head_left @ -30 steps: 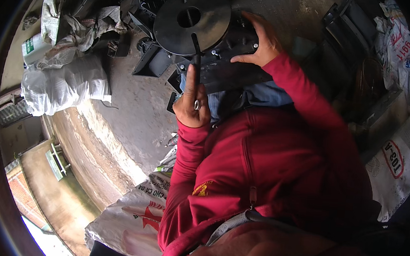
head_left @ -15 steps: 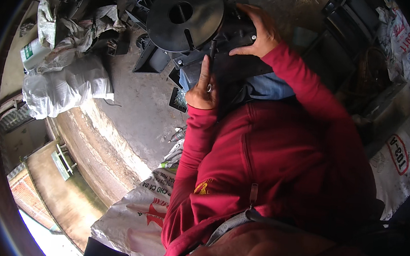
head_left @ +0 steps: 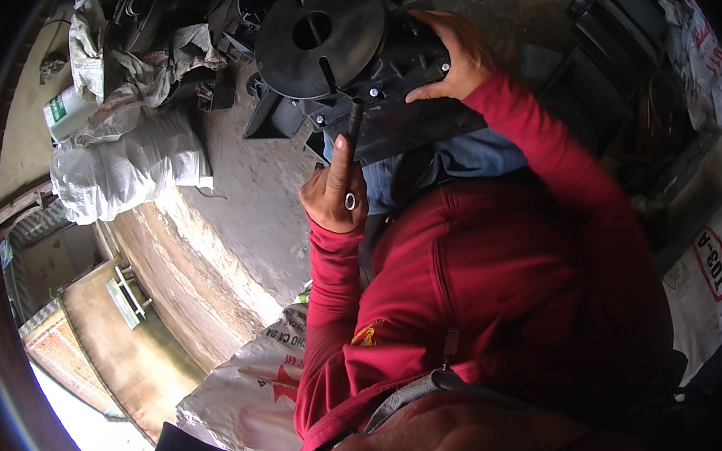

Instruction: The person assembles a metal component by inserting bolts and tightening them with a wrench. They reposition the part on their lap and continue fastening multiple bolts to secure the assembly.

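Left hand [head_left: 335,194]: closed around threaded rod [head_left: 354,125]
Threaded rod: just on the person's side of black disc [head_left: 348,34]
Right hand [head_left: 461,62]: spread wide, gripping black housing [head_left: 412,67], right of black disc

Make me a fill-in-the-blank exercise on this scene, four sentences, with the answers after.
The right hand grips the black housing, while the threaded rod is in the ____ hand.
The slotted disc has a round ____ at its centre.
The person's jacket is ____ in colour.
The bulky bundle at the picture's left is coloured ____.
Missing words: left; hole; red; white.
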`<state>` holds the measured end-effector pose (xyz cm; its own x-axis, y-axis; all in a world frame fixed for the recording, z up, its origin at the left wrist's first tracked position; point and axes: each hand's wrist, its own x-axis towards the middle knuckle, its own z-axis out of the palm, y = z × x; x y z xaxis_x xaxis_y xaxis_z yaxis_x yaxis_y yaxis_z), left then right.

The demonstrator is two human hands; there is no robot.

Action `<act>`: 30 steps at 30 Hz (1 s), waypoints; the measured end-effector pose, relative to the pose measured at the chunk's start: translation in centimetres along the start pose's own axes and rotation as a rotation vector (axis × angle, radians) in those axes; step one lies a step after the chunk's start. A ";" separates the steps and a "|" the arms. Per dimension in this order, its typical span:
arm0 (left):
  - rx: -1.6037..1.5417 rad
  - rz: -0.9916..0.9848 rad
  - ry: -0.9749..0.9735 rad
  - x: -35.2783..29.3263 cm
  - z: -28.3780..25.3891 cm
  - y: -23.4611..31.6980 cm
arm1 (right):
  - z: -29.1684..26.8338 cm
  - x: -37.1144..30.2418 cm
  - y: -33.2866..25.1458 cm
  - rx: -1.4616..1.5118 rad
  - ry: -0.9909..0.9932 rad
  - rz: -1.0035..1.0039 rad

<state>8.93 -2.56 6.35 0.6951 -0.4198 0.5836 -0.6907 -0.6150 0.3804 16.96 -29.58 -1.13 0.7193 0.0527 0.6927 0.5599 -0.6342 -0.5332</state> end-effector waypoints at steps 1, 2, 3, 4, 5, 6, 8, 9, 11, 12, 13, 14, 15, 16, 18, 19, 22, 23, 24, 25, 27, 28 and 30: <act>0.034 0.056 -0.010 0.2 -0.1 -0.4 | 0.1 0.0 0.2 0.009 0.003 -0.012; 0.014 0.025 -0.047 0.3 -0.3 -0.8 | 0.2 0.1 0.5 0.018 0.007 -0.023; -0.004 -0.006 -0.085 0.4 -0.4 -1.2 | 0.2 0.0 0.7 0.028 0.010 -0.035; -0.023 -0.040 -0.117 0.4 -0.4 -1.8 | 0.0 0.2 0.5 0.027 0.027 -0.045; 0.005 -0.058 -0.105 0.1 -0.2 -2.6 | -0.4 0.4 0.1 0.027 0.043 -0.055; -0.048 -0.120 -0.079 -0.5 0.0 -3.0 | -0.6 0.4 -0.3 0.027 0.060 -0.066; -0.158 -0.245 -0.025 -1.1 0.4 -3.4 | -1.6 -0.7 -1.1 0.002 0.227 -0.105; -0.181 -0.285 0.002 -1.3 0.5 -3.2 | -2.1 -1.2 -1.9 -0.010 0.308 -0.125; -0.198 -0.301 0.026 -1.4 1.3 -2.9 | -2.6 -1.2 -5.0 -0.069 0.150 -0.145; -0.208 -0.307 0.033 -1.3 1.7 -2.8 | -1.6 -1.0 -5.8 -0.071 0.029 -0.150; -0.194 -0.297 0.036 -1.3 2.2 -2.9 | -0.9 0.1 -6.5 -0.085 0.044 -0.108; -0.176 -0.287 0.036 -1.4 2.6 -3.0 | -0.2 0.5 -6.7 -0.106 0.013 -0.081; -0.169 -0.317 0.018 -1.8 2.8 -3.2 | 0.3 0.6 -6.8 -0.127 -0.017 -0.054; -0.161 -0.354 -0.001 -2.1 3.0 -3.2 | 0.8 0.9 -7.0 -0.144 -0.051 -0.027; -0.145 -0.390 -0.008 -2.5 3.3 -3.4 | 1.3 1.0 -7.4 -0.143 -0.040 -0.014; -0.143 -0.401 -0.004 -2.7 3.6 -3.5 | 1.9 0.7 -7.3 -0.141 -0.039 -0.016; -0.132 -0.462 -0.013 -3.4 4.2 -3.4 | 2.4 0.5 -7.0 -0.112 -0.021 -0.099; -0.119 -0.483 -0.033 -3.5 4.0 -3.2 | 2.5 0.5 -6.7 -0.110 -0.021 -0.142; -0.106 -0.504 -0.052 -3.4 3.9 -3.1 | 2.4 0.5 -6.5 -0.108 -0.022 -0.184; -0.117 -0.510 -0.053 -3.5 3.9 -3.0 | 2.1 0.6 -6.3 -0.121 -0.051 -0.241; -0.142 -0.521 -0.055 -3.5 3.9 -3.1 | 1.4 1.0 -5.9 -0.146 -0.110 -0.354; -0.157 -0.519 -0.033 -3.5 4.0 -3.1 | 1.7 1.2 -5.6 -0.172 -0.100 -0.339; -0.186 -0.516 0.011 -3.5 4.1 -3.3 | 2.4 1.6 -5.1 -0.225 -0.079 -0.309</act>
<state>9.64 -1.80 0.09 0.9516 -0.0877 0.2946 -0.2851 -0.6103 0.7391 16.23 -24.44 1.51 0.5651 0.3212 0.7600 0.6573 -0.7320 -0.1794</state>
